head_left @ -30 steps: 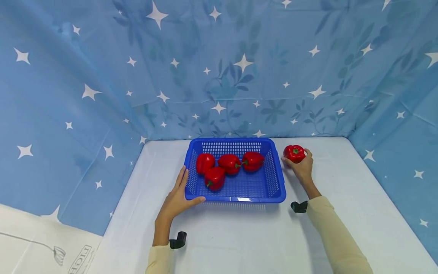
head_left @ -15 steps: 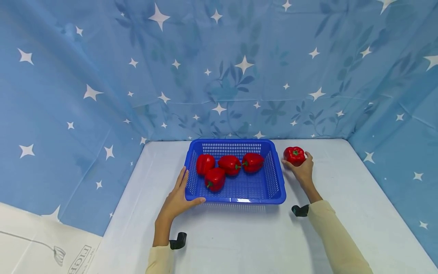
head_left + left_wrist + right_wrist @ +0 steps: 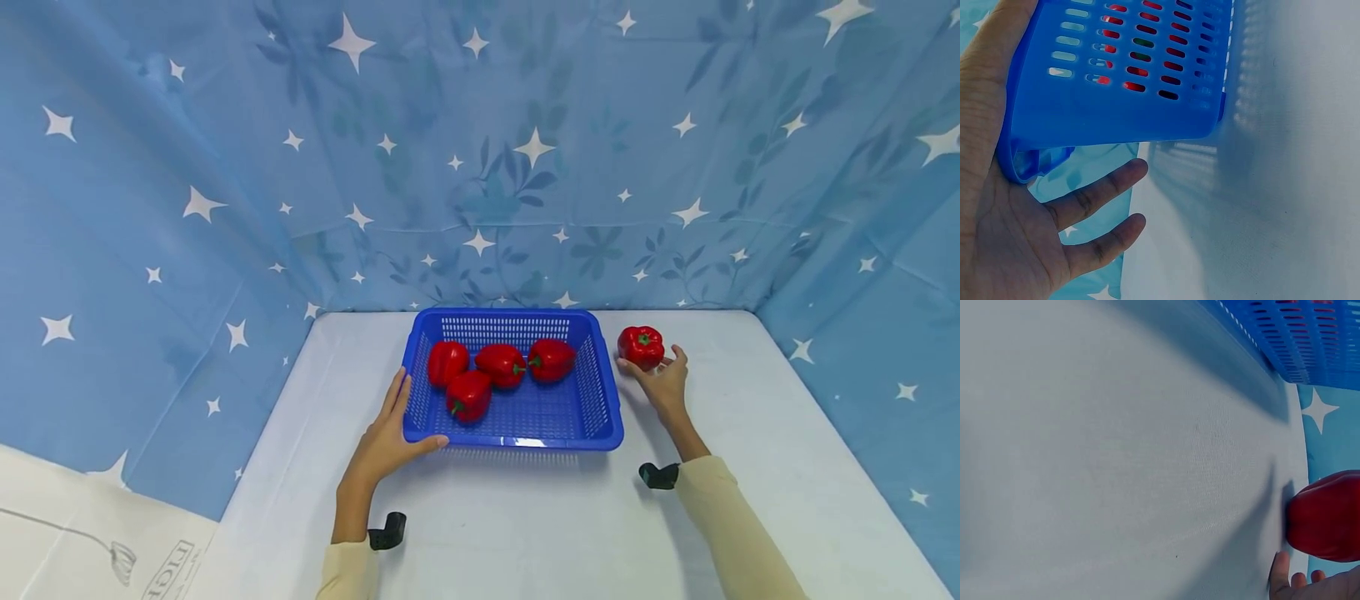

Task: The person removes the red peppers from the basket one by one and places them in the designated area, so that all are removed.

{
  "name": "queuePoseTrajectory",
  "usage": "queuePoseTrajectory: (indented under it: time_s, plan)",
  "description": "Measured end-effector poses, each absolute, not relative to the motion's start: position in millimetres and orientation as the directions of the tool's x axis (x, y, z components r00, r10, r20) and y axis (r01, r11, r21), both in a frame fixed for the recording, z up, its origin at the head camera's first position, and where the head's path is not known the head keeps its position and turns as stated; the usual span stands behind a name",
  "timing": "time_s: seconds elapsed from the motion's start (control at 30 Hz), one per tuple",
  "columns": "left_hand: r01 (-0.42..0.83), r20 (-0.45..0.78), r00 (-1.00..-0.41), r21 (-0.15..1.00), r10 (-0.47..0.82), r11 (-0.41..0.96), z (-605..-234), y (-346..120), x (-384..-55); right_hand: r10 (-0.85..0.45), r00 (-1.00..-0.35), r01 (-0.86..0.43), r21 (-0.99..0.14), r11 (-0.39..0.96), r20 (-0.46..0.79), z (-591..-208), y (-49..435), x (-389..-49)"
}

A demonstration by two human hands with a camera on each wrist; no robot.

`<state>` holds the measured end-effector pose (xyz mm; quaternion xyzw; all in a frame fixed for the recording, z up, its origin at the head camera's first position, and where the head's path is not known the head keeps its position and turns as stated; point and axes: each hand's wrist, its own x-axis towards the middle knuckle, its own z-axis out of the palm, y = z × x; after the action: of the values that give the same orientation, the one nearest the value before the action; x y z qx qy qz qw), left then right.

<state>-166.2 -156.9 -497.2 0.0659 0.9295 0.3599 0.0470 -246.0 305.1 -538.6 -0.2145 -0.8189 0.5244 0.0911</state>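
A blue plastic basket (image 3: 510, 442) stands on the white table, with several red bell peppers (image 3: 500, 365) lying in its left and back part. My left hand (image 3: 382, 446) rests at the basket's near left corner, thumb along the front rim and straight fingers along the left side. In the left wrist view, two straight fingers (image 3: 1100, 200) show below the basket wall (image 3: 1116, 119). Right of the basket, one more bell pepper (image 3: 641, 347) sits stem up on the table. My right hand (image 3: 663, 387) is just in front of it, fingers spread and loosened from its side.
White cloth (image 3: 540, 533) covers the table. A blue star-patterned curtain (image 3: 480, 192) rises behind it and along both sides. Black wrist cameras (image 3: 387, 532) stick out from both wrists.
My right hand has loosened from the bell pepper, its fingers drawing back to the right and toward me. The left hand stays at the basket's corner.
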Motion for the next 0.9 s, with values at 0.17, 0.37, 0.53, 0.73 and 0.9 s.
queuePoseTrajectory:
  time_s: [0.17, 0.37, 0.53, 0.73, 0.9]
  plan:
    - [0.095, -0.034, -0.987, 0.669, 0.158, 0.737, -496, -158, -166, 0.454, -0.883, 0.274, -0.915, 0.297, -0.117, -537, 304, -239]
    - [0.092, -0.038, -0.987, 0.664, 0.157, 0.742, -498, -158, -167, 0.508, -0.849, 0.314, -0.913, 0.261, -0.147, -527, 302, -229]
    - [0.092, -0.040, -0.986, 0.665, 0.159, 0.741, -499, -157, -166, 0.572, -0.810, 0.323, -0.911, 0.257, -0.126, -512, 301, -222]
    - [0.084, -0.049, -0.986, 0.668, 0.157, 0.740, -497, -157, -165, 0.633, -0.774, 0.233, -0.930, 0.285, 0.000, -484, 297, -222]
    - [0.080, -0.051, -0.987, 0.663, 0.151, 0.745, -497, -157, -166, 0.556, -0.827, 0.125, -0.933, 0.338, 0.091, -451, 287, -224]
